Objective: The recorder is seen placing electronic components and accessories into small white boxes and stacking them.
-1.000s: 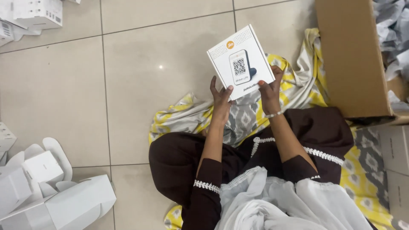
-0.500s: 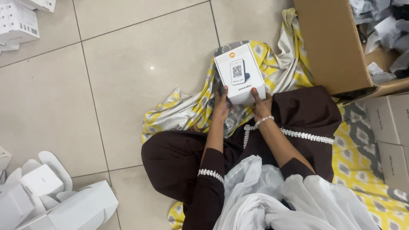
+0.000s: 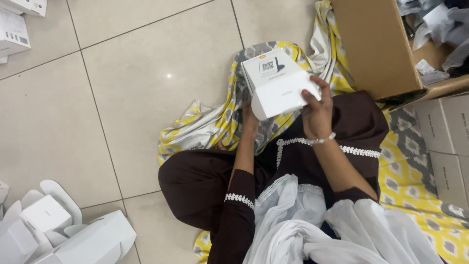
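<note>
**A light white carton, gripped at its edges above the lap**

At far left, more white boxes [image 3: 14,29] lie on the tiled floor [image 3: 146,112], and lower down sits a heap of opened white cartons [image 3: 63,230] with their flaps splayed. They suggest thin folding card, stiff along the creases and easily dented on the flat faces.

Toward the middle, the left hand [image 3: 250,116] comes up beneath the small white box [image 3: 277,80], its fingers largely hidden behind it; they appear to be closed on the box's near lower corner, though the exact contact cannot be made out. The box itself is tilted, one printed face turned up, held in the air above the person's dark-clad lap and the yellow-and-grey patterned cloth [image 3: 215,127].

Further right, the right hand [image 3: 316,108], a beaded bracelet at the wrist, clasps the box's right edge with fingers wrapped over the top. The box looks light, judging by the easy two-hand hold, with a smooth, possibly slick finish. Edges and corners seem the firmest places to grip; pressing the broad faces could crush them.

At far right stands an open brown cardboard carton [image 3: 376,49], and below it stacked grey-white boxes [image 3: 444,132].
</note>
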